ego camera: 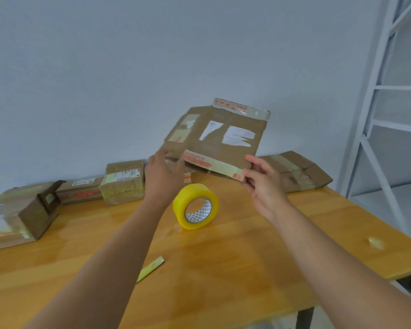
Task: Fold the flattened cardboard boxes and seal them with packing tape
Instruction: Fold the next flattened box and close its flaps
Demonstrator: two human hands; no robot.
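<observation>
Low in the frame, a yellow-green tape strip lies on the orange wooden table; at centre, left hand and right hand each grip the flattened brown cardboard box above the yellow packing-tape roll.

box labels blurred, no legible txt

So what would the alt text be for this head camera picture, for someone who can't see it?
Two bare hands, left hand and right hand, hold a flattened cardboard box up over a wooden table. A yellow tape roll stands on edge beneath it, with taped boxes along the wall.
</observation>
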